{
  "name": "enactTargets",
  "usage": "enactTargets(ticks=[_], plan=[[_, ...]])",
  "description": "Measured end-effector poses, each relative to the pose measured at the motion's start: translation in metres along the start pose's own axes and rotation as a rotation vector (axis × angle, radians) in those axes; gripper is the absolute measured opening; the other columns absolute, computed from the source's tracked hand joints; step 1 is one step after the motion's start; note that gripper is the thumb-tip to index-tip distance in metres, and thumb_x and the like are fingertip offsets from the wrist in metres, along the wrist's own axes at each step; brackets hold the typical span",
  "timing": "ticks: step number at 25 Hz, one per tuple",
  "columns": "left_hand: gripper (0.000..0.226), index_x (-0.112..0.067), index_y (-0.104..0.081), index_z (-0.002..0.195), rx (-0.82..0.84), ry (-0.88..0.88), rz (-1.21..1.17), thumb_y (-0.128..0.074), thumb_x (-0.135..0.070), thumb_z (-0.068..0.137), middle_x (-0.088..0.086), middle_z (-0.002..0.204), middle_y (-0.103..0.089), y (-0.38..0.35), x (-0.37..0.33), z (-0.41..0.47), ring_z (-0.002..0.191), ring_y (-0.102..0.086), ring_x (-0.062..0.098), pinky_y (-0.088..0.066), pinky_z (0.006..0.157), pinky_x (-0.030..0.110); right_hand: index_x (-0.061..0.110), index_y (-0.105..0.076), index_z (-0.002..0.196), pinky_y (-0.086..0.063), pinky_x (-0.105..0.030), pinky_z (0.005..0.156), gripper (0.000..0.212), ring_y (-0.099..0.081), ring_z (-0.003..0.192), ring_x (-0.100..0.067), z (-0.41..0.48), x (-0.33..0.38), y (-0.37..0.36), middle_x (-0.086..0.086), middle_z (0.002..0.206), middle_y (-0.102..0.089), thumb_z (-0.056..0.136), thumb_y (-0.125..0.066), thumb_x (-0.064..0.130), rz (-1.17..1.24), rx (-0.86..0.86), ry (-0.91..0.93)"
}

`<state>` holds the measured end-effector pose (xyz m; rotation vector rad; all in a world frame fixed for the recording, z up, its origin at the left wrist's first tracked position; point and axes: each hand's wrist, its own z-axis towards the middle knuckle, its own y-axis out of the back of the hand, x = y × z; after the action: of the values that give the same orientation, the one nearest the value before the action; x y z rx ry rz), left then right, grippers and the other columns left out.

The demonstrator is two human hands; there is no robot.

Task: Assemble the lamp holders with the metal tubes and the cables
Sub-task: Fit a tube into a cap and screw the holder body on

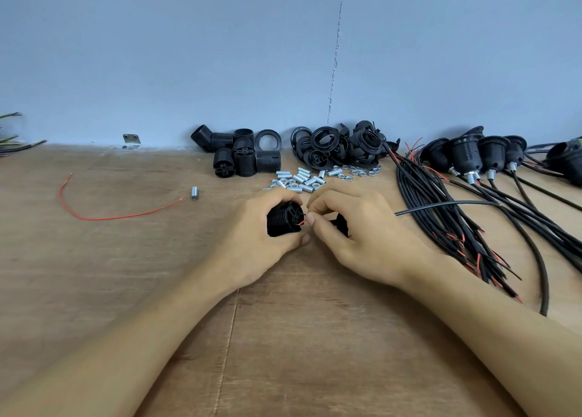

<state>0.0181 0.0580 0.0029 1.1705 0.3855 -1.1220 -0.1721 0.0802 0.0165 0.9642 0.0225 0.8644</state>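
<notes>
While the wooden table [126, 275] stretches wide, black cable bundle [441, 221] fanned on its right, the left hand [261, 237] and right hand [356, 227] meet at centre: left curled round the ribbed lamp holder [282, 219], just before the scattered metal tubes [302, 179], right pinching a thin red wire [301, 223] at the holder's end.

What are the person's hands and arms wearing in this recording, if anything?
Nothing that shows. The left hand and right hand are bare, with no gloves, rings or tape. The forearms are uncovered down to the frame edge, with no sleeves, watch or bracelet in view. The nails that show look short and unpainted.
</notes>
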Motion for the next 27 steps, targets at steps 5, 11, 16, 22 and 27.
enactTargets(ticks=[5,11,16,22,27], plan=[[0.041,-0.027,-0.071,0.106,-0.018,-0.007,0.035,-0.091,-0.02,0.071,-0.012,0.096,-0.071,0.0,-0.0002,-0.0002,0.092,-0.064,0.003,-0.047,0.082,0.016,0.009,-0.067,0.084,-0.049,-0.026,0.084,0.009,-0.061,0.089,-0.014,0.0007,0.0,0.0012,0.0,0.094,-0.067,0.093,-0.065,0.007,0.011,-0.006,-0.016],[0.042,-0.028,-0.072,0.107,-0.03,-0.035,0.074,-0.092,-0.022,0.07,-0.012,0.097,-0.07,-0.0007,0.0,-0.0008,0.094,-0.064,0.005,-0.049,0.086,0.026,0.01,-0.068,0.082,-0.045,-0.02,0.083,0.01,-0.058,0.088,-0.01,0.0012,0.0012,0.0018,0.002,0.093,-0.066,0.092,-0.066,0.007,0.01,0.01,-0.045],[0.041,-0.027,-0.073,0.106,-0.04,-0.072,0.086,-0.092,-0.022,0.07,-0.011,0.099,-0.07,-0.0012,-0.0005,-0.0001,0.096,-0.064,0.007,-0.05,0.087,0.031,0.009,-0.067,0.081,-0.048,-0.025,0.084,0.011,-0.06,0.089,-0.013,0.0013,0.0014,0.0016,0.0,0.092,-0.066,0.091,-0.066,0.007,0.02,0.009,-0.04],[0.042,-0.022,-0.075,0.109,-0.08,-0.117,0.139,-0.092,-0.025,0.07,-0.009,0.096,-0.069,-0.0031,-0.001,-0.0001,0.091,-0.064,0.008,-0.049,0.082,0.028,0.011,-0.067,0.082,-0.048,-0.026,0.082,0.011,-0.06,0.087,-0.014,-0.0002,0.0016,-0.0014,0.0,0.09,-0.065,0.092,-0.065,0.009,0.016,-0.028,-0.054],[0.041,-0.019,-0.076,0.112,-0.093,-0.118,0.144,-0.088,-0.027,0.073,-0.008,0.099,-0.07,-0.0038,-0.0024,0.0,0.092,-0.063,0.008,-0.048,0.082,0.024,0.013,-0.069,0.081,-0.043,-0.013,0.081,0.013,-0.061,0.085,-0.006,-0.0006,0.0024,-0.0002,0.003,0.087,-0.067,0.093,-0.067,0.009,0.069,-0.028,-0.092]])
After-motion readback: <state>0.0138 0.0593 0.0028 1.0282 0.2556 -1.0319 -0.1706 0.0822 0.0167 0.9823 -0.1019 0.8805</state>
